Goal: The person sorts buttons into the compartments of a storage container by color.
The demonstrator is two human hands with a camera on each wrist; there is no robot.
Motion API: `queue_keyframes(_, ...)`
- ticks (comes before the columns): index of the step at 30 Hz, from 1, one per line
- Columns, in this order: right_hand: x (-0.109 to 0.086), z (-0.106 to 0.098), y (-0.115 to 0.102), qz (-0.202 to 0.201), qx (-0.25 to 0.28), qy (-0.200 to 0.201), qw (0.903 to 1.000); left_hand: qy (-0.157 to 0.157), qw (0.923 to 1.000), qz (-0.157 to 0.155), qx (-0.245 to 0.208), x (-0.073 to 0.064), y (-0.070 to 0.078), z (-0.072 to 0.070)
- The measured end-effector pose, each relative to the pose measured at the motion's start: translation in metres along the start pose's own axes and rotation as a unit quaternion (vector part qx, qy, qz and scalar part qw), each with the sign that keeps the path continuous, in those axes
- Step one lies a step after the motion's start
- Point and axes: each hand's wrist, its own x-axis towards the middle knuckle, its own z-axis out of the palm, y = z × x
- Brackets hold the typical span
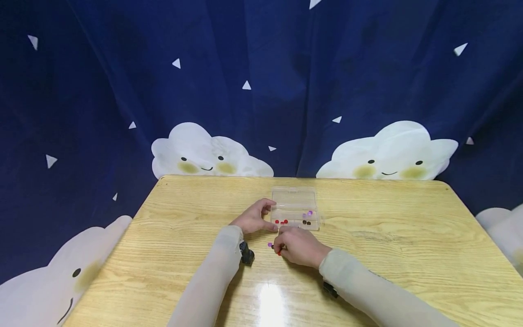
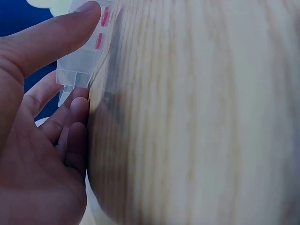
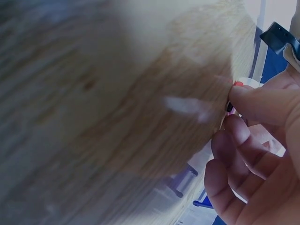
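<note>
A clear plastic box (image 1: 293,218) lies on the table with its lid (image 1: 294,198) raised at the back. Inside, red beads (image 1: 282,222) are at the left, and dark beads (image 1: 306,222) and purple beads (image 1: 309,213) at the right. My left hand (image 1: 255,217) grips the box's left end, thumb at the front edge and fingers round the side. In front of the box, my right hand (image 1: 300,245) has its thumb and bent fingers down among small beads: purple (image 1: 270,245), dark, and red (image 3: 238,84). I cannot tell whether it pinches one.
The wooden table (image 1: 171,254) reaches back to a dark blue curtain (image 1: 261,104) with white clouds. Black wrist cameras (image 1: 247,254) are strapped to both forearms, close above the tabletop.
</note>
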Motion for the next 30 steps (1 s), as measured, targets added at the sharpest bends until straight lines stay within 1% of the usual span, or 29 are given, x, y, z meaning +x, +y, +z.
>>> queue_keyframes(12,-0.002,0.0003,-0.0002,0.002,-0.003,0.005,1.0,0.008,1.0,0.005,0.0,0.0002,0.0009,0.0036)
queue_keyframes(19,-0.0026,0.0002,0.0019,0.003,0.007,-0.005,1.0,0.008,0.9999,0.004,0.01,0.001,0.0013,0.0037)
queue_keyframes(24,-0.0038,0.0004,0.0017,0.006,-0.008,-0.008,0.9999,0.006,0.9999,0.007,0.008,0.0004,0.0026,0.0038)
queue_keyframes(28,-0.0043,0.0006,0.0007,-0.008,-0.032,0.001,0.9995,0.011,0.9999,0.007,0.004,-0.0001,0.0024,0.0036)
queue_keyframes(30,-0.0042,0.001,0.0006,-0.013,-0.032,0.005,0.9994,0.014,0.9999,0.007,0.002,-0.0006,0.0025,0.0032)
